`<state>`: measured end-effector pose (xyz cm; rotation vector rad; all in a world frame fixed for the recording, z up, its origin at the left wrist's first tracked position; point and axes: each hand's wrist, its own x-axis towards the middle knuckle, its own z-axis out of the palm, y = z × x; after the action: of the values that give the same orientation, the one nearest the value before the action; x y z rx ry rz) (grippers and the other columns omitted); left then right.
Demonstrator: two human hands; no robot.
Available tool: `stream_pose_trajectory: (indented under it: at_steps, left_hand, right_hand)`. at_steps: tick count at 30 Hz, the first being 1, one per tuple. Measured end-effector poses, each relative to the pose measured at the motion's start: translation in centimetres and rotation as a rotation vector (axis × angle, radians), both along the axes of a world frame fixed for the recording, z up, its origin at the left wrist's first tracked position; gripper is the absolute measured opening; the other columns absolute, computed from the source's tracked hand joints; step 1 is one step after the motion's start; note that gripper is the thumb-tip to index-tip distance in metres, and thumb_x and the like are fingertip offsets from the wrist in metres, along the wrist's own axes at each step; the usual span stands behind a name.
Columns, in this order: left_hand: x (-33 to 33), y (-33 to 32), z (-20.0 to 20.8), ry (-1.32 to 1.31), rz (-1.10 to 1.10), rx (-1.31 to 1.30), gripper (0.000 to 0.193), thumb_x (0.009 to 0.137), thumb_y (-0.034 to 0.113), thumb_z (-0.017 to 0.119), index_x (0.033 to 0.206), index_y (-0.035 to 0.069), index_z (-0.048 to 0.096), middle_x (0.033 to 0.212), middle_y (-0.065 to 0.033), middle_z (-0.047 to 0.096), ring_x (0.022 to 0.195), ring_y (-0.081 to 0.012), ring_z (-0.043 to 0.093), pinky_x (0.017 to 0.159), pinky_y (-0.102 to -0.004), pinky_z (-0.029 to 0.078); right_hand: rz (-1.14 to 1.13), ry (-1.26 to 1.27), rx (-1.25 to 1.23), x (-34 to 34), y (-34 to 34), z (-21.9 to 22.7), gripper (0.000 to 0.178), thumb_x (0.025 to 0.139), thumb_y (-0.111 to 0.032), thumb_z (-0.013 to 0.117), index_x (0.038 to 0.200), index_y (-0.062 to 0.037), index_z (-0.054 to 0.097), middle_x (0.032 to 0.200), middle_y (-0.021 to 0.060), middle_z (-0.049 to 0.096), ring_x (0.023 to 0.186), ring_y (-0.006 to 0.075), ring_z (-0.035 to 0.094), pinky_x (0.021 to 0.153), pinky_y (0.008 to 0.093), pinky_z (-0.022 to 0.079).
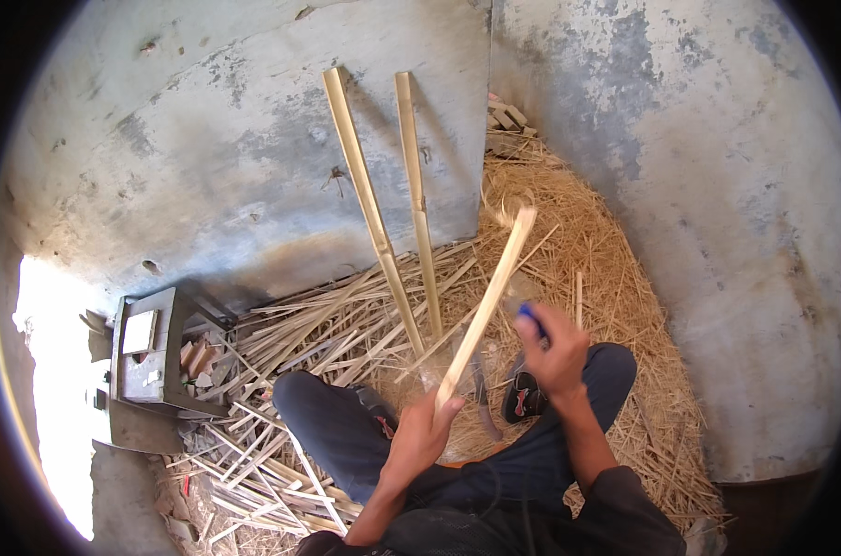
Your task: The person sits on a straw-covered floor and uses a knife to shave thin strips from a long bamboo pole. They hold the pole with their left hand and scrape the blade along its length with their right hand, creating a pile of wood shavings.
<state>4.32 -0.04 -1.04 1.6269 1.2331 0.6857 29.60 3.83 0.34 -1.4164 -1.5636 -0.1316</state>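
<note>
My left hand (420, 439) is closed round the lower end of a pale split bamboo strip (488, 310), which slants up and away to the right. In my right hand (557, 354), just right of the strip, is a blue-handled tool (530, 315); its working end is blurred, and I cannot tell whether it touches the bamboo. A long, dark curved blade (482, 394) lies on the ground between my legs, partly behind the strip. A thin curled shaving (505, 208) shows near the strip's far end.
Two long split bamboo pieces (369, 204) (417, 199) lean against the grey wall (235, 139). Loose strips (318, 320) cover the ground at left; shavings (592, 241) heap up at right. A grey metal box-like stand (156, 371) stands at far left. My bent legs (332, 431) flank the work.
</note>
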Motion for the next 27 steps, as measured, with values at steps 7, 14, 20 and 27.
stream_pose_trajectory:
  at_steps: [7, 14, 20, 27]
  left_hand:
    - [-2.1, -0.7, -2.2, -0.016, 0.037, -0.091, 0.041, 0.115, 0.035, 0.063, 0.116, -0.005, 0.067, 0.078, -0.0263, 0.062, 0.072, -0.0496, 0.059, 0.069, -0.0507, 0.050]
    - [-0.5, 0.9, 0.2, -0.033, 0.059, 0.068, 0.039, 0.111, 0.033, 0.070, 0.121, -0.005, 0.067, 0.082, -0.0278, 0.067, 0.081, -0.0529, 0.066, 0.072, -0.0523, 0.052]
    - [0.6, 0.8, 0.3, -0.025, 0.058, 0.229, 0.056, 0.114, 0.051, 0.060, 0.112, -0.005, 0.064, 0.075, -0.0202, 0.067, 0.067, -0.0391, 0.066, 0.066, -0.0456, 0.052]
    - [0.7, 0.9, 1.2, 0.016, 0.098, 0.177, 0.056, 0.116, 0.051, 0.056, 0.111, -0.004, 0.065, 0.076, -0.0230, 0.066, 0.071, -0.0469, 0.068, 0.066, -0.0482, 0.051]
  right_hand:
    - [0.083, 0.044, 0.000, 3.0, 0.5, 1.1, 0.030, 0.101, -0.031, 0.081, 0.108, -0.0016, 0.079, 0.094, 0.0133, 0.079, 0.076, 0.0266, 0.077, 0.067, 0.0364, 0.060]
    - [0.381, -0.108, -0.095, -2.4, -2.6, -2.0, 0.030, 0.094, -0.035, 0.087, 0.109, -0.0099, 0.080, 0.083, 0.0051, 0.072, 0.067, 0.0244, 0.072, 0.058, 0.0366, 0.056]
    - [0.405, -0.107, -0.098, -4.2, -3.1, -1.7, 0.030, 0.092, -0.034, 0.087, 0.109, -0.0110, 0.080, 0.081, 0.0033, 0.070, 0.065, 0.0231, 0.071, 0.057, 0.0363, 0.055]
    - [0.328, -0.164, -0.079, -4.3, -2.9, -1.5, 0.031, 0.093, -0.036, 0.086, 0.110, -0.0115, 0.080, 0.079, 0.0026, 0.067, 0.063, 0.0224, 0.069, 0.057, 0.0356, 0.055]
